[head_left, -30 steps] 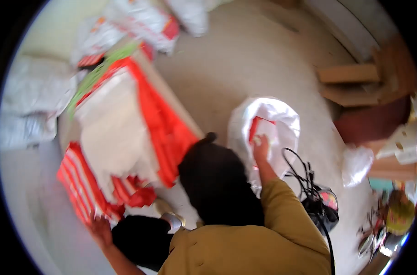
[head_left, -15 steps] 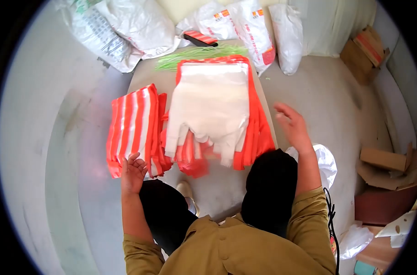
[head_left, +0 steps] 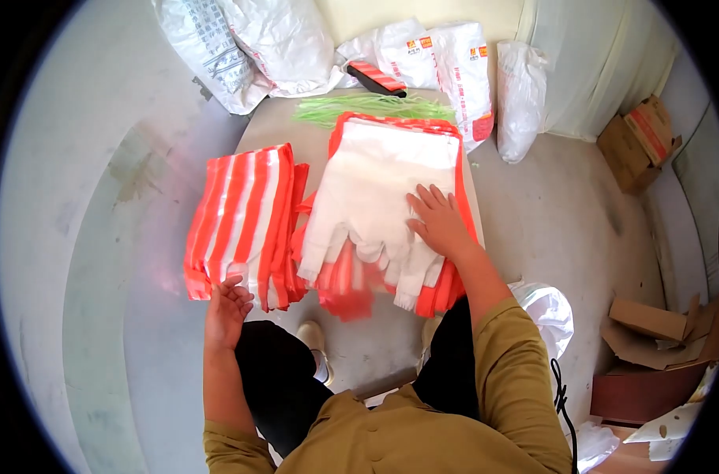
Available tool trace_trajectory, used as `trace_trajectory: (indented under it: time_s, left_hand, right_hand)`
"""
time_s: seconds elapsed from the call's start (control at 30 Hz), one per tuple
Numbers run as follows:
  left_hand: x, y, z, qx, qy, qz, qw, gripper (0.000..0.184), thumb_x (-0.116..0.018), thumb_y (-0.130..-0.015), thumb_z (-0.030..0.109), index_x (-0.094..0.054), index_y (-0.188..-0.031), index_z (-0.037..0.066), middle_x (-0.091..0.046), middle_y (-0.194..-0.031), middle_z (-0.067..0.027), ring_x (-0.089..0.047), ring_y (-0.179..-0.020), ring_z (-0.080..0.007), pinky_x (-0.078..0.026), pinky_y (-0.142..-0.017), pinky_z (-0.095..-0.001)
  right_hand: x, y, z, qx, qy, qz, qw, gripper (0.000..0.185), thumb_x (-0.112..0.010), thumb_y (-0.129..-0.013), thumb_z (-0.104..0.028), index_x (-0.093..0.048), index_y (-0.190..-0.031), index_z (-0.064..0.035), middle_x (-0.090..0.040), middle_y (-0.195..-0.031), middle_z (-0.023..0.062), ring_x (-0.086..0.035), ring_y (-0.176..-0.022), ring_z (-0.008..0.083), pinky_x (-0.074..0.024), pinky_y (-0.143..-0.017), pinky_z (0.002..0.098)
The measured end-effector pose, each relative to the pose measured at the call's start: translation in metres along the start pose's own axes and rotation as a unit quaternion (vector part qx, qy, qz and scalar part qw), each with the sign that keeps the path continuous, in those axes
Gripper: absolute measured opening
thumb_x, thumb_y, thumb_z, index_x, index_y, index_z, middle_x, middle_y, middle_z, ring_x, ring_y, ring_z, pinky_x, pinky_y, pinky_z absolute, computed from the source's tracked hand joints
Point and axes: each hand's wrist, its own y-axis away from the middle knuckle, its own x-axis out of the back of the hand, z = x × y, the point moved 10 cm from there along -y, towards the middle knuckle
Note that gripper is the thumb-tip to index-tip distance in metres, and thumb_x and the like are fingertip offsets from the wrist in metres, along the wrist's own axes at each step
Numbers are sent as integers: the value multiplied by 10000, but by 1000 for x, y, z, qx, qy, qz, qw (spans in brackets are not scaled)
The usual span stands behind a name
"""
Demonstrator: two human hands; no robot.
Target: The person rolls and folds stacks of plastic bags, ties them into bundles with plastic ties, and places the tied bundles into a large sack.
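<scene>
A stack of plastic bags, white on top (head_left: 383, 170) with red layers beneath, lies on a low table (head_left: 272, 130). My right hand (head_left: 438, 221) rests on the right side of the white top bag, its fingers spread. To the left, a folded pile of red-and-white striped bags (head_left: 241, 213) lies beside the stack. My left hand (head_left: 229, 308) is palm up at the lower edge of that striped pile, with loosely curled fingers and nothing held in it.
Green strips (head_left: 367, 109) and a black object with a striped top (head_left: 377, 79) lie at the table's far end. Filled white sacks (head_left: 284, 43) stand behind. An open white bag (head_left: 545, 312) is right of my leg; cardboard boxes (head_left: 636, 146) are farther right.
My right hand came away from the open white bag on the right, where it had been reaching in, and now lies on the white stack. My view turned toward the table; my left hand stays near the striped pile.
</scene>
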Motion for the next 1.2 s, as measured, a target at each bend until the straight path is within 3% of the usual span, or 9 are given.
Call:
trace_trajectory:
  time_s: [0.33,0.47,0.5,0.6,0.63,0.83,1.03,1.13,1.2]
  left_hand:
    - [-52,-7,-11,-13,-71,-43,996,496,-417,-1048,484,-591,-1243,63,-645,-981,-35,-624,-948,-167,-480,-856,-302]
    - [-110,-6,-9,-36,-154,-89,983,469,-432,-1056,430,-584,-1261,36,-655,-1010,-45,-627,-959,-159,-482,-864,-295]
    - [-130,-4,-10,-12,-179,-113,977,408,-495,-1046,328,-564,-1294,12,-660,-1055,-64,-630,-991,-171,-490,-900,-314]
    - [-185,-7,-14,-29,-298,-193,934,362,-556,-1011,208,-556,-1317,13,-656,-1105,-73,-628,-1036,-189,-488,-953,-341]
    - [-200,-11,-15,-25,-370,-203,906,386,-603,-951,111,-563,-1327,32,-650,-1167,-99,-625,-1086,-254,-478,-986,-373]
    - [-286,-36,-19,-292,-627,-239,682,538,-657,-895,152,-515,-1408,74,-493,-1466,-170,-403,-1406,-387,-381,-1111,-449]
    - [-300,-75,-33,-252,-707,-142,646,549,-655,-901,235,-519,-1416,106,-391,-1562,-140,-257,-1489,-378,-225,-1188,-550]
    - [-284,-88,-35,-260,-708,-110,647,524,-624,-917,223,-519,-1417,108,-371,-1578,-122,-240,-1497,-368,-195,-1185,-590]
    - [-279,-91,-33,-296,-703,-92,639,512,-635,-892,216,-543,-1383,107,-415,-1541,-125,-300,-1459,-403,-262,-1135,-642]
  right_hand:
    - [5,-12,15,-57,-7,11,998,505,-522,-984,-393,-511,-1432,-160,-426,-1541,109,-327,-1451,331,-199,-1184,582]
    - [15,-18,15,-60,-8,27,998,491,-493,-998,-410,-531,-1419,-161,-451,-1529,100,-339,-1448,318,-186,-1189,574]
    - [9,-18,15,-59,-3,1,998,498,-481,-1003,-421,-522,-1428,-164,-450,-1530,98,-339,-1448,314,-182,-1192,568]
    - [5,-18,16,-66,4,1,998,500,-480,-1004,-420,-517,-1431,-164,-457,-1524,98,-346,-1443,315,-187,-1191,567]
    - [6,-18,18,-74,13,8,997,499,-482,-1003,-418,-516,-1430,-163,-459,-1522,99,-350,-1441,315,-192,-1189,568]
    - [17,-20,0,-27,-22,18,999,484,-504,-995,-403,-534,-1407,-152,-466,-1515,107,-374,-1425,322,-208,-1172,591]
    - [10,-26,8,-57,-15,35,998,439,-502,-999,-373,-567,-1374,-153,-501,-1480,110,-397,-1410,313,-209,-1167,605]
    - [17,-30,9,-60,-30,69,995,402,-514,-997,-341,-592,-1340,-148,-541,-1441,98,-417,-1392,305,-212,-1164,606]
    - [19,-30,11,-69,-41,57,995,371,-524,-994,-318,-614,-1308,-142,-565,-1416,88,-431,-1378,303,-214,-1162,608]
